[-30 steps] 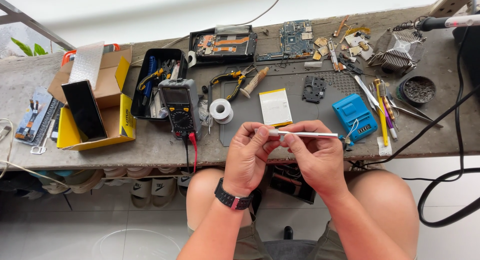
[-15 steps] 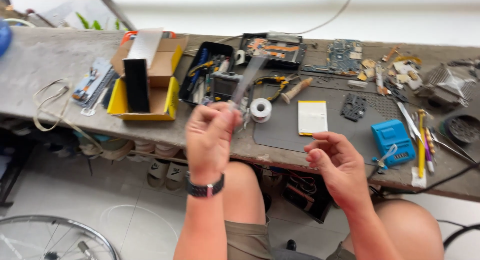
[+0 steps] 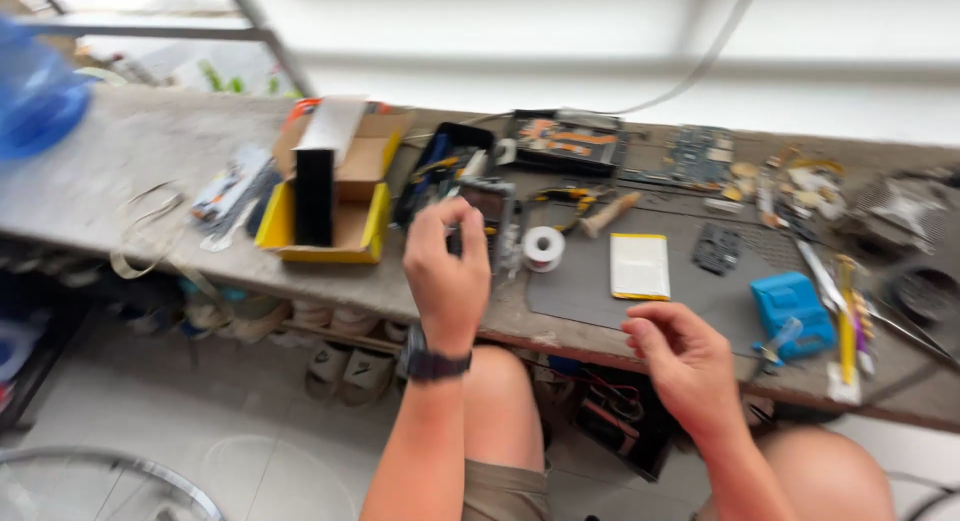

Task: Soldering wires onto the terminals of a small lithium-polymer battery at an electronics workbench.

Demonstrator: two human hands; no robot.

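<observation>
The left hand (image 3: pixel 447 271) is reaching over the tabletop (image 3: pixel 130 151), fingers curling loosely beside the meter (image 3: pixel 492 213); whether it is gripping is unclear. The right hand (image 3: pixel 688 366) is hovering half-open, empty. The meter is probably rigid and light, best gripped by its sides.

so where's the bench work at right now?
Done: the device lies opened at the back and the circuit board sits bare beside it. In hand: the left hand is up over the multimeter; too blurred to tell if it holds anything. The right hand hangs free at the bench edge. Left: the flat battery lies loose on the mat, unfitted.
</observation>
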